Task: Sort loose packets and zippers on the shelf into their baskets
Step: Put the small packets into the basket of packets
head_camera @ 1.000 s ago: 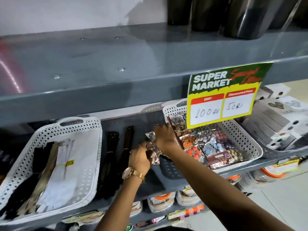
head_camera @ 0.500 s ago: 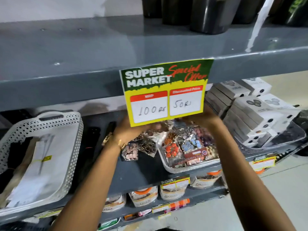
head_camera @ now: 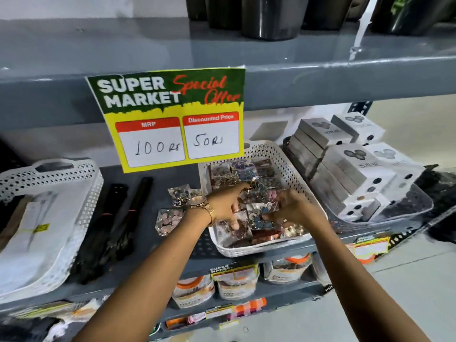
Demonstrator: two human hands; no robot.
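Note:
A white perforated basket [head_camera: 292, 166] on the grey shelf [head_camera: 148, 248] holds several clear packets of coloured buttons. Both hands are inside it. My left hand [head_camera: 225, 206], with a gold watch on its wrist, and my right hand [head_camera: 294, 208] together grip a button packet [head_camera: 262, 213] over the basket's middle. Two loose button packets lie on the shelf left of the basket, one nearer [head_camera: 169, 220] and one farther back [head_camera: 182, 192]. Black zippers [head_camera: 116, 225] lie loose between the baskets. A second white basket [head_camera: 61, 171] at the left holds pale and dark zippers.
A green and yellow price sign [head_camera: 170, 119] hangs from the upper shelf edge, above the loose packets. White boxes [head_camera: 350, 166] are stacked in a clear tray at the right. Pouches and tags fill the lower shelf. Dark containers stand on the top shelf.
The view has shifted right and down. Both hands dropped from under the sign into the button basket and now hold a packet there. Two packets stay on the shelf.

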